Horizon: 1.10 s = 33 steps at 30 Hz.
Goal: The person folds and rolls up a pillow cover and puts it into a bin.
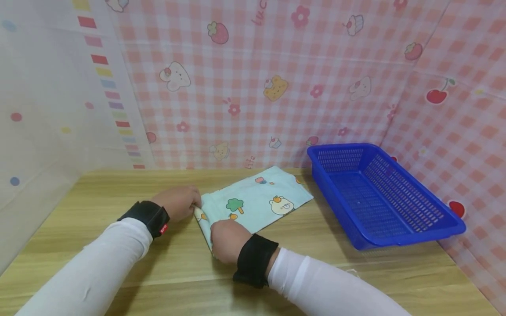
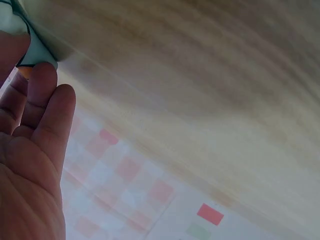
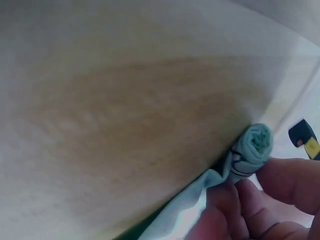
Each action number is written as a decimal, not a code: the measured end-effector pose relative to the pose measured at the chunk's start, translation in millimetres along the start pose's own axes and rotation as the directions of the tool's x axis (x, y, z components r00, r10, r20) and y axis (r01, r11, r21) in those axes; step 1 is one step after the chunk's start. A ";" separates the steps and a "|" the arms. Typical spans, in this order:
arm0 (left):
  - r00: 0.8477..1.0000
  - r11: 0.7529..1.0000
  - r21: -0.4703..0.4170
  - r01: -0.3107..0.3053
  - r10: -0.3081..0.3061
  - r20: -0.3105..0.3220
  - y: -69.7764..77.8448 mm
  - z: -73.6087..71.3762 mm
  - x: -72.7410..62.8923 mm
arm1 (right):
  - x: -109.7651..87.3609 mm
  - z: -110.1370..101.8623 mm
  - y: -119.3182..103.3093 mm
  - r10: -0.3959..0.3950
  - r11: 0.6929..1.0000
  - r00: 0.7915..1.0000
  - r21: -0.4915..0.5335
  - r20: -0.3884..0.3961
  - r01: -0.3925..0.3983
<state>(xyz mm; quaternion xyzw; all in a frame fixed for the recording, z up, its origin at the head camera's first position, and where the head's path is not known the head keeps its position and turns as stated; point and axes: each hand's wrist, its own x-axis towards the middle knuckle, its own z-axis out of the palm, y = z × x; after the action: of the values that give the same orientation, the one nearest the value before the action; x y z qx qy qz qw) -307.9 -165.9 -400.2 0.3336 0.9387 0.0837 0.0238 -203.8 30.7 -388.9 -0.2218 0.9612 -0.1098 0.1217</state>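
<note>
A pale mint-green cloth (image 1: 253,199) printed with a tree, a bear face and fruit lies slanted across the middle of the wooden table. Its left edge is rolled up; the right wrist view shows the spiral end of the roll (image 3: 255,146). My left hand (image 1: 178,202) pinches the far end of that edge, where the left wrist view shows a cloth corner (image 2: 41,50) between thumb and fingers. At the near end my right hand (image 1: 228,240) grips the roll with thumb and fingers (image 3: 292,182). Beyond the roll the cloth stays flat, reaching back to the right.
To the right of the cloth stands a blue plastic basket (image 1: 336,193) with slotted walls, close to the cloth's right corner. Pink checked sheeting (image 1: 237,87) rises behind the table (image 1: 118,188) and along its right side, with white dotted sheeting (image 1: 47,87) at the left.
</note>
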 end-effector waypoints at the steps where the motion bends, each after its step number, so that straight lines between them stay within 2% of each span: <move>1: 1.000 1.000 0.006 -0.005 0.005 0.004 0.3 -0.2 0.3 | -0.4 0.7 -1.0 -0.006 1.000 1.000 -0.017 -0.008 0.006; 8: 0.997 0.999 0.017 0.049 -0.050 0.055 1.6 -1.8 2.6 | -2.2 7.7 -7.8 -0.044 0.979 0.994 -0.204 -0.095 0.024; 10: 0.996 0.998 0.016 0.058 -0.059 0.069 1.6 -2.5 3.8 | -1.9 6.6 -6.9 -0.047 0.978 0.995 -0.207 -0.084 0.029; 15: 0.993 0.998 -0.003 0.062 -0.061 0.100 -2.7 -2.4 6.7 | 6.0 -1.0 6.5 0.004 0.995 1.000 -0.103 0.014 -0.002; 19: 0.985 0.992 -0.060 0.112 -0.103 0.141 -11.2 -1.5 10.0 | 15.0 -5.7 19.7 0.030 0.998 0.997 -0.055 0.065 -0.026; 22: 0.975 0.984 -0.088 0.153 -0.136 0.175 -19.1 1.7 15.7 | 18.7 -8.6 25.9 0.069 0.996 0.991 0.039 0.117 -0.074; 27: 0.968 0.981 -0.094 0.168 -0.146 0.207 -20.6 1.0 23.3 | 21.7 -10.0 33.8 0.163 0.949 0.964 0.235 0.212 -0.212; 31: 0.962 0.976 -0.110 0.187 -0.159 0.224 -11.7 -6.4 24.2 | 23.1 -10.5 37.7 0.192 0.927 0.950 0.273 0.247 -0.258; 33: 0.959 0.971 -0.123 0.206 -0.176 0.221 -6.6 -9.1 24.2 | 22.4 -10.8 38.1 0.191 0.921 0.950 0.290 0.247 -0.261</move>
<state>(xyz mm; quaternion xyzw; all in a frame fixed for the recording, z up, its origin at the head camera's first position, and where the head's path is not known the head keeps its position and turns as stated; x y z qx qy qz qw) -331.7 -157.0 -392.2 0.2457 0.9503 0.1132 0.1541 -241.6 55.6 -392.9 -0.0966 0.9312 -0.2246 0.2703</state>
